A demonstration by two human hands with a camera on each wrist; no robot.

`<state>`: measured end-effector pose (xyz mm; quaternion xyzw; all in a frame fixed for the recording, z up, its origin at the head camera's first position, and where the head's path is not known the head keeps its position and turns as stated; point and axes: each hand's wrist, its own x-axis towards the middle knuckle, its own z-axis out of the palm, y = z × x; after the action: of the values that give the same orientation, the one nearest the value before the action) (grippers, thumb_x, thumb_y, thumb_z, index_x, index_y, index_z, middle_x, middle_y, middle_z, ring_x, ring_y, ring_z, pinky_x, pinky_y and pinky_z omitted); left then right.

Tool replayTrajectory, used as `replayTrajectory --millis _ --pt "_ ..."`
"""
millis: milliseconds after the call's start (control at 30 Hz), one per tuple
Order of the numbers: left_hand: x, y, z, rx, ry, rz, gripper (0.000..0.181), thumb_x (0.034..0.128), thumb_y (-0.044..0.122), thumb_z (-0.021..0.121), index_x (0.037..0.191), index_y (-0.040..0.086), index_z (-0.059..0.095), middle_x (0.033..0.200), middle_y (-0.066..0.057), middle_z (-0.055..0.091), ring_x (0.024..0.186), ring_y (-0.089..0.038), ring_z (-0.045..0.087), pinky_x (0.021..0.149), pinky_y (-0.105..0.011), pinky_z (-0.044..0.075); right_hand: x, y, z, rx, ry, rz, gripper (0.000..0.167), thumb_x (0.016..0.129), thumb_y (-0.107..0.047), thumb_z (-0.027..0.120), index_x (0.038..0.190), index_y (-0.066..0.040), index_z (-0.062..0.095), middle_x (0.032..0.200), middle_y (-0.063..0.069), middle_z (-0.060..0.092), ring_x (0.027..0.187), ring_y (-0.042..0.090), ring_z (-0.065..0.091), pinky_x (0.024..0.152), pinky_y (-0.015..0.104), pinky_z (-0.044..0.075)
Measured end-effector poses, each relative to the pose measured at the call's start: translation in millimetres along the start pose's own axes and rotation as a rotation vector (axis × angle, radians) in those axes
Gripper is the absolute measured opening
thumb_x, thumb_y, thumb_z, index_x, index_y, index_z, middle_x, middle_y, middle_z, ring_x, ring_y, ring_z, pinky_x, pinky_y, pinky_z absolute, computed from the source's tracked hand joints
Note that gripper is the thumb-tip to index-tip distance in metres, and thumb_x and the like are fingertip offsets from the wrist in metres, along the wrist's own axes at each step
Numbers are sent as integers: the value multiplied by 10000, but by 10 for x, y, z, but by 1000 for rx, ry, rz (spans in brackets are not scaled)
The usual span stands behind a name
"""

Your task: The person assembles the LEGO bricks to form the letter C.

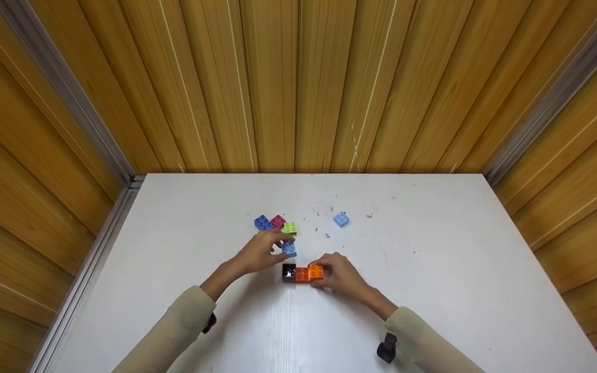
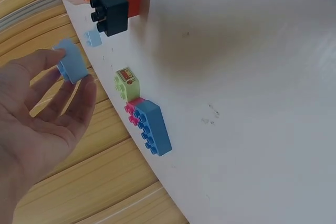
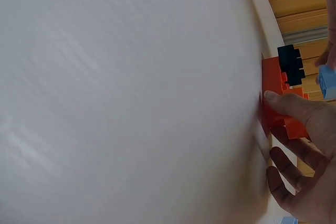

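White table (image 1: 433, 290): hands (image 1: 261, 252) (image 1: 347, 277) pinch blue brick (image 1: 289, 250) (left, raised) and orange brick (image 1: 316, 271).

No legible text, brands or numbers.

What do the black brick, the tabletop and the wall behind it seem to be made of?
Black brick: most likely glossy hard plastic, given its bright highlights and moulded-looking studs.
Tabletop: perhaps painted or laminated board; it is smooth and white, with a soft sheen.
Wall: wood or wood-print panelling; grain shows, but either could fit.
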<state>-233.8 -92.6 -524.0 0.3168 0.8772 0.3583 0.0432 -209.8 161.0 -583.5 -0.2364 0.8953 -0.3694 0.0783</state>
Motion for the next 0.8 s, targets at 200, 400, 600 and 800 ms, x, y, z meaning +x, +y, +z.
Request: replayTrajectory --millis 200,400,600,800 --pt "-177 -9 31 42 -54 23 371 869 -17 738 1230 -77 673 1110 -209 723 988 -328 712 835 -448 604 18 -7 -3 -6 8 -9 364 786 -172 878 1127 -94 776 1001 30 748 878 110 515 812 253 374" --pt "-258 -43 60 12 -59 -15 353 868 -26 747 1211 -85 687 1107 -205 733 1003 -323 714 862 -464 598 36 -14 7 1 4 -22 363 788 -162 875 1129 -92 773 1008 36 747 889 125 528 821 258 378" --pt "-243 -52 118 -23 -73 -22 334 892 14 740 1222 -29 714 1149 -163 748 1038 -289 707 877 -447 598 -13 18 -11 12 9 4 379 780 -155 879 1133 -74 769 1003 38 743 884 127 521 812 247 377" --pt "-233 -72 146 -56 -66 -47 332 882 2 736 1214 4 733 1110 -141 752 1016 -270 698 882 -460 593 -7 7 -7 15 10 -7 381 785 -181 883 1134 -75 770 1013 39 750 903 131 541 823 251 391"
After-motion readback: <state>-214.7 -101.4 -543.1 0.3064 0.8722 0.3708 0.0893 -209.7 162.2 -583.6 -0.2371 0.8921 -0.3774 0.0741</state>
